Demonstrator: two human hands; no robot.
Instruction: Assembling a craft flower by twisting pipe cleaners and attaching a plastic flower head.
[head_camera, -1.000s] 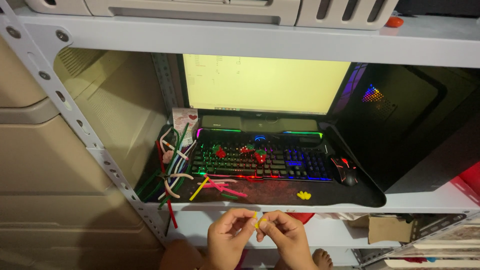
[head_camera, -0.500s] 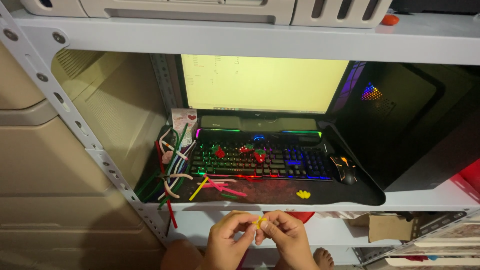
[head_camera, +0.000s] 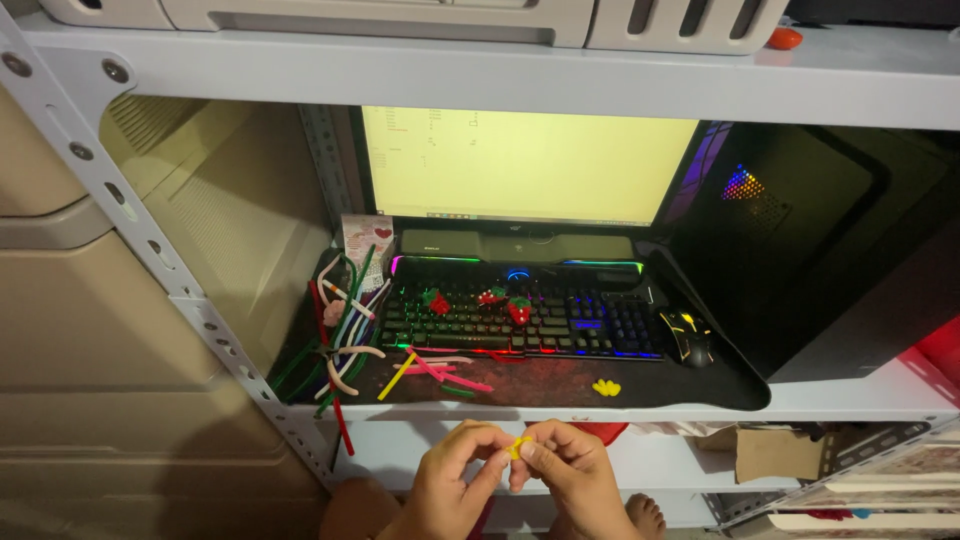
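My left hand (head_camera: 452, 487) and my right hand (head_camera: 566, 476) meet low in the view, below the shelf's front edge. Their fingertips pinch a small yellow pipe-cleaner piece (head_camera: 519, 446) between them. Just above, on the black desk mat (head_camera: 700, 391), lie loose pink, yellow and green pipe cleaners (head_camera: 432, 371) and a small yellow shaped piece (head_camera: 606, 387). Three red strawberry-like craft pieces (head_camera: 518, 310) rest on the backlit keyboard (head_camera: 520, 321).
A bundle of mixed-colour pipe cleaners (head_camera: 338, 330) leans at the mat's left by a metal shelf post (head_camera: 190, 310). A lit monitor (head_camera: 525, 165), a speaker bar, a mouse (head_camera: 685, 336) and a dark computer case (head_camera: 830, 240) fill the shelf. Bare feet show below.
Both hands have sunk slightly lower in the view and stay pinched on the yellow piece, with the fingers shifting a little around it.
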